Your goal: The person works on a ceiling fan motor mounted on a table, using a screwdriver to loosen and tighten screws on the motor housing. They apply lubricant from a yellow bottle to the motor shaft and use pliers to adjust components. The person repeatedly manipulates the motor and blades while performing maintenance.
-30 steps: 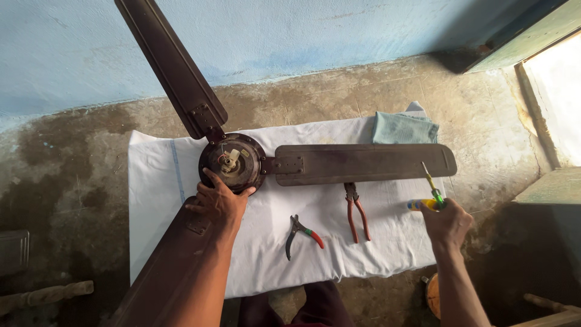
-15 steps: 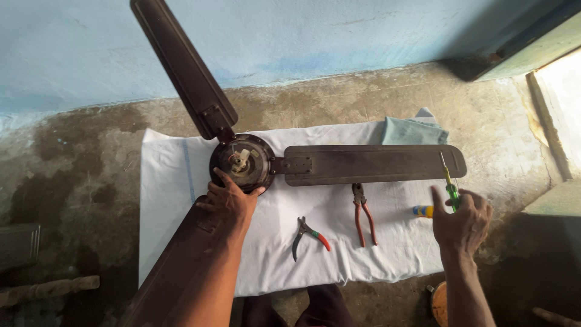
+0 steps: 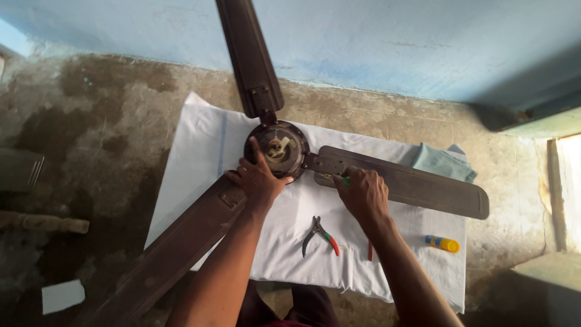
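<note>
Two hands work: my left hand point(image 3: 259, 178) presses spread on the fan hub point(image 3: 277, 149) to steady it; my right hand point(image 3: 362, 192) pinches a green screwdriver point(image 3: 336, 178) at its blade mount.

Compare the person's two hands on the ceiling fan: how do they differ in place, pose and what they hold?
The left hand lies spread on the rim of the fan's round motor housing, holding nothing; the right hand is closed round a green-handled tool. The left hand sits by the lower-left blade; the right hand is over the root of the right blade. Both are bare and reach over the white cloth.
</note>
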